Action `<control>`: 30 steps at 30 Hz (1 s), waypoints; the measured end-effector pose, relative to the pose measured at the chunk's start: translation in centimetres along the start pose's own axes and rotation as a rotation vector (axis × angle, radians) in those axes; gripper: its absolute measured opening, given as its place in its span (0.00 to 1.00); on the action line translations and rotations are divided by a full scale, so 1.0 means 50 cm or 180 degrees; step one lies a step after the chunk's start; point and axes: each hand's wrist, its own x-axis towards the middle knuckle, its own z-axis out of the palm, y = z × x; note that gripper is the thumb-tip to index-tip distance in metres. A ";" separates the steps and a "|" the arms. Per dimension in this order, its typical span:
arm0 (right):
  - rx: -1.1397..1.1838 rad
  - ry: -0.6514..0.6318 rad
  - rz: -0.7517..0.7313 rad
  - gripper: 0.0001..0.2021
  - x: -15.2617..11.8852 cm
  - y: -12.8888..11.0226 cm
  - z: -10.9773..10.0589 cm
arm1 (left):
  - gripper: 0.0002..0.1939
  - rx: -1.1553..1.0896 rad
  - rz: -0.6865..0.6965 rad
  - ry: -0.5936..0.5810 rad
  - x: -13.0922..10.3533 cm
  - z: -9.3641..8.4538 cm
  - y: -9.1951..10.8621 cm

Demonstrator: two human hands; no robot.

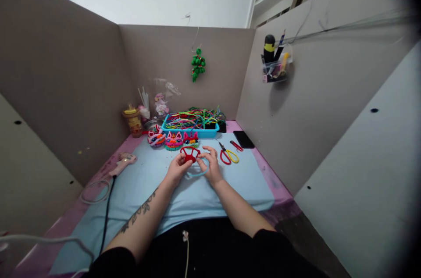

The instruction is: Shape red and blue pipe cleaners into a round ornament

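Note:
A red piece bent from pipe cleaner (190, 158), with open loops along its top, is pinched in my left hand (176, 169). My right hand (211, 166) is closed at the piece's right side, its thumb and fingers on a light blue pipe cleaner (197, 175) that curves down below both hands. The exact spot where blue meets red is covered by my fingers. Just beyond my hands stand colourful pipe-cleaner animal heads with pointed ears, among them a pink one (173, 141). Red-and-yellow-handled scissors (229, 156) lie to the right of my right hand.
Behind the heads stands a blue basket (210, 133) of loose pipe cleaners. Red-handled cutters (236, 146) and a black phone (244, 139) lie right. A pink glue gun (123, 162) with its cord lies left, near a cup (133, 122). Partition walls enclose three sides.

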 end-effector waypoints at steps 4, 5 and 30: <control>-0.0119 -0.0026 -0.0094 0.04 -0.001 0.002 0.002 | 0.18 0.0128 -0.0041 0.0073 -0.003 0.001 0.002; -0.0153 -0.0035 -0.0114 0.04 -0.001 0.003 0.002 | 0.18 0.0162 -0.0056 0.0067 -0.003 0.000 0.001; -0.0139 -0.0234 0.0030 0.04 0.002 0.011 0.004 | 0.20 0.0380 -0.0360 0.0106 0.002 0.000 0.003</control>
